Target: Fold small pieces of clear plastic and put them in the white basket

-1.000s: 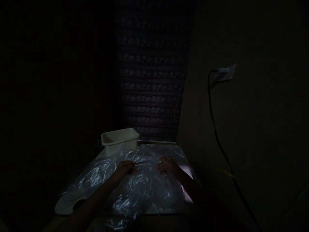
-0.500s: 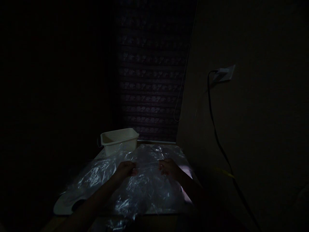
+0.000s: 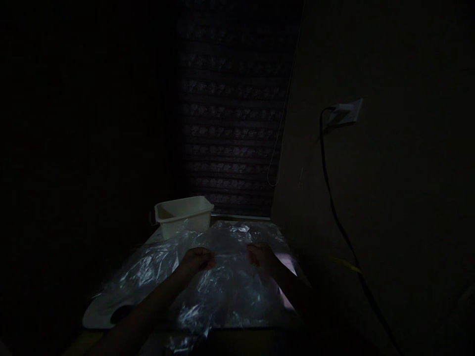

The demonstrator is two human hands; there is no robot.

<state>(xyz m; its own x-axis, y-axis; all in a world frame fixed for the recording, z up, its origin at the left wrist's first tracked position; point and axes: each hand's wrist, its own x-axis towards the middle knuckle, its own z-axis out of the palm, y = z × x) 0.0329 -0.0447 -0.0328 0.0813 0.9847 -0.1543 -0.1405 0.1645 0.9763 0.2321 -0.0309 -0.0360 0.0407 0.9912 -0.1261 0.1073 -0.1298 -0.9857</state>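
Note:
Thin, clear plastic film [image 3: 218,291], crumpled and shiny, spreads over most of the white table [image 3: 92,316]. My left hand [image 3: 198,258] pinches the film near the middle. A short way to the right, my right hand [image 3: 259,254] grips it too, its fingers closed. Between both hands a strip of the film runs fairly straight. The room is very dark, so fingertip detail is faint. Whether the film is a sheet or a bag, I cannot tell.
A pale plastic tub [image 3: 187,222] stands at the table's back left. A dark round opening [image 3: 121,314] shows at the front left. On the right wall, a black cable [image 3: 334,207] hangs from an outlet [image 3: 345,112]. A patterned blind [image 3: 230,148] covers the back.
Both hands have shifted slightly to the right, still on the film. The stretch of film between them looks straighter. The tub has stayed put.

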